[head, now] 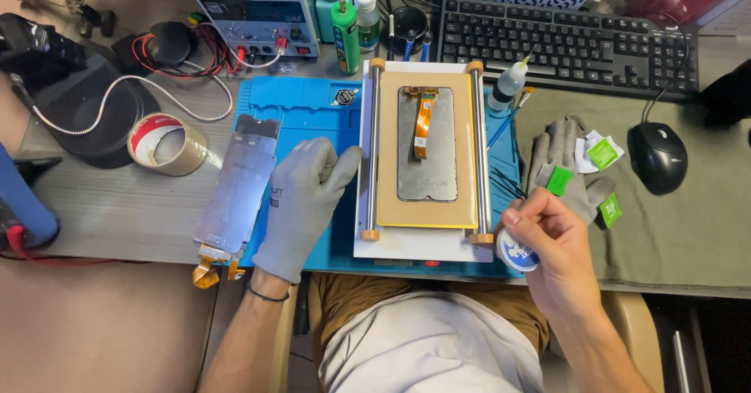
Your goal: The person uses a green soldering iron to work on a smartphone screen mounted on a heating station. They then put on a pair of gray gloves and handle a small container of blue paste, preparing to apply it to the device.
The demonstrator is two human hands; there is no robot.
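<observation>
Your gloved left hand (301, 205) rests on the blue mat (301, 104), fingers loosely curled, gripping nothing, thumb touching the left edge of the white separator plate (415, 240). The phone screen (426, 147) lies face down at the plate's centre, between the two rails. Your bare right hand (551, 240) sits at the plate's front right corner, fingers closed on a small round spool (516, 252). A spare grey glove (563, 166) lies just behind it. A metal frame (238, 186) overhangs the front edge of the bench (109, 205).
</observation>
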